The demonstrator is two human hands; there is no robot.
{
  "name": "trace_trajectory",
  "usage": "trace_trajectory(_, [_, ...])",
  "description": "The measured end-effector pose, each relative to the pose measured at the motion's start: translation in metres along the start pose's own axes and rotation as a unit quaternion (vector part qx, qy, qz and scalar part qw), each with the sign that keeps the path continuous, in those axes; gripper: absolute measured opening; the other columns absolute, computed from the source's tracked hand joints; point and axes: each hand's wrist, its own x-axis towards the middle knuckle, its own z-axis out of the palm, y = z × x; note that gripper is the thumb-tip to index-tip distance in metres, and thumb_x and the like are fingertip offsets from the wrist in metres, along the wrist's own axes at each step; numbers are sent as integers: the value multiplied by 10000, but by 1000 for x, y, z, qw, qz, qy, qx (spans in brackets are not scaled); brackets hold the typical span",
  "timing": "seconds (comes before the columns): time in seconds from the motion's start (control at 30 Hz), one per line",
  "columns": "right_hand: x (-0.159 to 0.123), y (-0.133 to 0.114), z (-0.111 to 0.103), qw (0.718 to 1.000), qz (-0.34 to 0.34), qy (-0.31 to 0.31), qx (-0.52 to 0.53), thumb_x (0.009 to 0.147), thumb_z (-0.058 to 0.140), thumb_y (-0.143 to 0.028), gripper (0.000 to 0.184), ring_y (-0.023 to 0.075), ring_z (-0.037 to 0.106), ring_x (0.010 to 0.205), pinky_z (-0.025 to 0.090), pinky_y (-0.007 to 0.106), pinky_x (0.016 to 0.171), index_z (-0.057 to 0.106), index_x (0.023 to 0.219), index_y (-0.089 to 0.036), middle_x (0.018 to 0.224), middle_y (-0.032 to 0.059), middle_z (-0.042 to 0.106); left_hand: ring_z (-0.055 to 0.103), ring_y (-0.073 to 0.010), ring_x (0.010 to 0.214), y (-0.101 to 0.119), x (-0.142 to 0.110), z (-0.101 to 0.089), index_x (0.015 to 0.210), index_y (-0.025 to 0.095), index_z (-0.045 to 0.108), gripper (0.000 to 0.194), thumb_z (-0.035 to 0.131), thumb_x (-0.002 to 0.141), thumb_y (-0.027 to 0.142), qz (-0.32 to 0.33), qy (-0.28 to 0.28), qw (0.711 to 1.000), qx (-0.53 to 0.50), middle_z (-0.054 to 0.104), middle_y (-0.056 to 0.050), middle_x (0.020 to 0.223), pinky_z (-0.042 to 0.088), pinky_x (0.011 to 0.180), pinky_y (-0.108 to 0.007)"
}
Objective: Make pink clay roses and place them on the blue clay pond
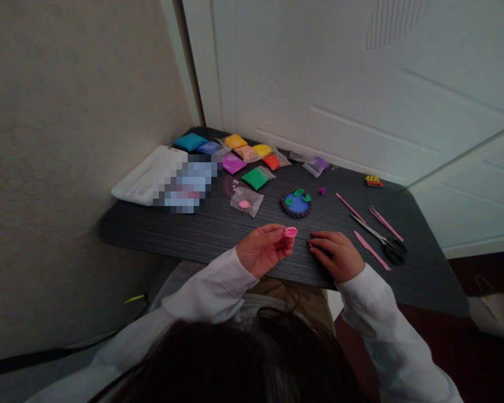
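My left hand (265, 249) is closed in a pinch around a small pink piece of modelling clay (291, 232), held up above the near part of the table. To its right, my right hand (336, 254) rests low at the tabletop with its fingers stretched forward and apart, and I see nothing held in it. Beyond both hands lies a round clay pond (297, 204), blue inside a brown beaded rim, with several green leaf shapes on it. A clear bag with a pink lump of clay (244, 205) lies left of the pond.
Several clay bags, including a green one (256, 177), lie along the back of the dark table (185, 235). At the left is a white tray (151, 176). Scissors (382, 238), a pink clay knife (372, 250) and pink tweezers (385, 223) lie to the right.
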Motion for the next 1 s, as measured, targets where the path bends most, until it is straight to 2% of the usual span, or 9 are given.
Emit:
trace_trajectory(0.13, [1, 3, -3, 1000, -10, -16, 6, 792, 472, -307, 205, 178, 541, 887, 436, 342, 756, 618, 912, -226, 1003, 47, 608, 534, -91, 589, 3, -12, 13, 673, 140, 610, 57, 641, 625, 133, -16, -41, 999, -11, 585, -9, 585, 399, 521, -199])
trace_trajectory(0.23, [1, 4, -3, 1000, -13, -14, 6, 793, 473, -316, 204, 174, 543, 876, 438, 336, 751, 617, 904, -222, 988, 45, 612, 512, -83, 573, 6, -23, 28, 725, 174, 608, 89, 619, 651, 127, -26, -77, 996, -39, 573, 6, 574, 376, 515, -199])
trace_trajectory(0.4, [2, 5, -2, 1000, -22, 1, 10, 781, 490, -337, 213, 174, 551, 853, 442, 332, 734, 616, 902, -213, 965, 56, 615, 496, -65, 565, 10, -35, 48, 701, 181, 603, 45, 622, 663, 166, -36, -60, 993, -99, 557, 19, 567, 377, 512, -175])
trace_trajectory(0.53, [1, 6, -2, 1000, -28, -1, 15, 781, 491, -326, 221, 180, 547, 880, 439, 341, 745, 608, 933, -216, 982, 58, 610, 505, -58, 580, 9, -40, 52, 712, 163, 600, 57, 622, 660, 155, -63, -66, 987, -129, 564, 16, 594, 392, 528, -165])
trace_trajectory(0.77, [0, 7, -1, 999, -26, 11, 20, 785, 491, -289, 194, 174, 543, 882, 440, 341, 748, 604, 923, -213, 984, 49, 609, 502, -60, 596, 6, -45, 56, 767, 163, 607, 97, 606, 672, 141, -65, -98, 983, -140, 564, 17, 600, 389, 538, -168])
trace_trajectory(0.9, [0, 6, -1, 999, -23, 17, 22, 786, 490, -293, 190, 177, 546, 875, 441, 344, 745, 604, 918, -217, 984, 49, 609, 507, -63, 598, 5, -45, 56, 813, 147, 616, 140, 606, 673, 138, -60, -91, 986, -126, 565, 9, 604, 395, 540, -172])
trace_trajectory(1.0, [1, 5, -1, 999, -21, 15, 25, 785, 492, -296, 187, 175, 548, 872, 441, 343, 752, 606, 909, -217, 973, 47, 613, 506, -65, 597, 5, -45, 56, 771, 148, 625, 99, 608, 674, 143, -52, -88, 988, -117, 564, 7, 600, 396, 539, -176])
